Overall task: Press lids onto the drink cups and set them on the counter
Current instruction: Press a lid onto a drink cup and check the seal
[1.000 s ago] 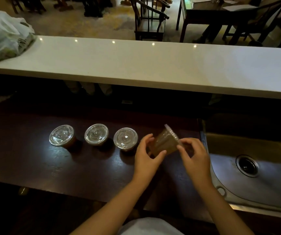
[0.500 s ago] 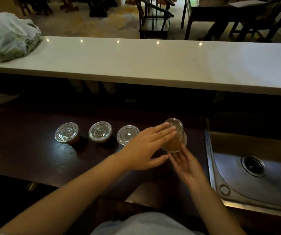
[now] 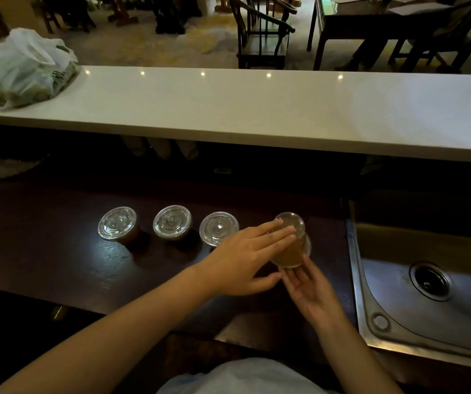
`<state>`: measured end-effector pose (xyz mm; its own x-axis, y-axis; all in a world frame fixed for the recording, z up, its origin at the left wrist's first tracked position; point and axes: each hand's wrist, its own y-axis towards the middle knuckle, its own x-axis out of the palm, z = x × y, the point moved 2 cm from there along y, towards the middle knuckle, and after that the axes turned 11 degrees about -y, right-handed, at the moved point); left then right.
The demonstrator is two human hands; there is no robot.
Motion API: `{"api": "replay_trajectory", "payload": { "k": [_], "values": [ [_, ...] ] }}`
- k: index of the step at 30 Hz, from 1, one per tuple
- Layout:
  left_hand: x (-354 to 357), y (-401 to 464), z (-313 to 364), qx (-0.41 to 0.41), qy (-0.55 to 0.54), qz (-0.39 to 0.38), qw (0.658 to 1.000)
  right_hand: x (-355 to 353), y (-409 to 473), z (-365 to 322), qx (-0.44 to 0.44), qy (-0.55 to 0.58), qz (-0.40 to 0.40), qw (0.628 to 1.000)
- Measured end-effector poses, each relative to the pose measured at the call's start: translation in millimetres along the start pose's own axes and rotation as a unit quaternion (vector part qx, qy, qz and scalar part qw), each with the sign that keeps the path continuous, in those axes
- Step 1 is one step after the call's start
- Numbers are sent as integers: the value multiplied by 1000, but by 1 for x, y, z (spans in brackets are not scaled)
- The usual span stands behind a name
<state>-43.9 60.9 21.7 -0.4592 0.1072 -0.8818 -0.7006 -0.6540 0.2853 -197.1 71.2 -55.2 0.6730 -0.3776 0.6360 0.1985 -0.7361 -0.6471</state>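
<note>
Pressing flat, the left hand point(image 3: 245, 260) lays open fingers across the side of the drink cup point(image 3: 289, 243), while the right hand point(image 3: 311, 291) cups it from the near side with loose, open fingers; neither is clenched. The cup sits at the right end of the dark counter point(image 3: 58, 251), just right of three lidded cups point(image 3: 171, 226), near the sink point(image 3: 427, 294). Its thin clear plastic probably flexes and weighs little, the liquid adding weight. Gripping low on the wall looks safest; squeezing near the lid could pop it.
</note>
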Motion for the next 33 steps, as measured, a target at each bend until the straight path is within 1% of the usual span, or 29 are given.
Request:
{"api": "replay_trajectory", "payload": {
  "k": [3, 5, 6, 7, 8, 9, 10, 11, 12, 13, 14, 15, 16, 17, 19, 20, 22, 23, 27, 29, 31, 33],
  "values": [
    [7, -8, 0, -33, -30, 19, 999, -5, 2, -12, -64, -64, 21, 996],
    [17, -14, 3, -90, -107, 55, 989, -5, 0, -25, -139, -149, 53, 978],
    [23, -17, 5, -125, -160, 75, 976, -3, -3, -33, -182, -202, 70, 960],
    [32, -18, 6, -162, -219, 97, 957, -1, -5, -41, -228, -261, 85, 934],
    [39, -18, 8, -203, -286, 121, 929, 0, -6, -48, -273, -326, 101, 899],
    [48, -16, 8, -250, -360, 146, 887, 2, -7, -56, -313, -393, 117, 857],
    [54, -12, 8, -302, -443, 173, 826, 3, -6, -62, -346, -456, 131, 809],
    [58, -7, 8, -355, -531, 194, 745, 3, -4, -67, -375, -510, 141, 761],
    [61, 0, 7, -398, -611, 205, 653, 5, -2, -70, -403, -554, 146, 714],
    [62, 5, 7, -425, -677, 212, 563, 6, -1, -72, -431, -591, 147, 665],
    [64, 9, 4, -437, -723, 217, 488, 9, 1, -73, -461, -624, 144, 615],
    [66, 11, 1, -443, -754, 219, 432, 10, 3, -72, -489, -652, 138, 562],
    [67, 12, -2, -446, -774, 218, 393, 12, 5, -71, -512, -677, 127, 513],
    [68, 13, -5, -450, -786, 211, 368, 12, 8, -70, -530, -699, 114, 467],
    [73, 13, -9, -463, -795, 196, 339, 12, 12, -68, -555, -730, 91, 388],
    [75, 12, -11, -470, -797, 197, 325, 12, 14, -66, -566, -740, 80, 355],
    [80, 11, -15, -481, -799, 202, 298, 10, 18, -63, -580, -754, 50, 306],
    [82, 10, -16, -485, -800, 203, 289, 9, 20, -60, -579, -760, 34, 292],
    [94, 7, -17, -494, -807, 204, 251, -4, 32, -54, -556, -786, -17, 269],
    [100, 5, -17, -494, -811, 206, 235, -10, 34, -52, -551, -790, -32, 269],
    [105, 3, -19, -495, -812, 210, 227, -14, 33, -51, -553, -787, -46, 269],
    [108, 1, -22, -498, -809, 211, 230, -19, 32, -50, -557, -785, -66, 263]
  ]
}}
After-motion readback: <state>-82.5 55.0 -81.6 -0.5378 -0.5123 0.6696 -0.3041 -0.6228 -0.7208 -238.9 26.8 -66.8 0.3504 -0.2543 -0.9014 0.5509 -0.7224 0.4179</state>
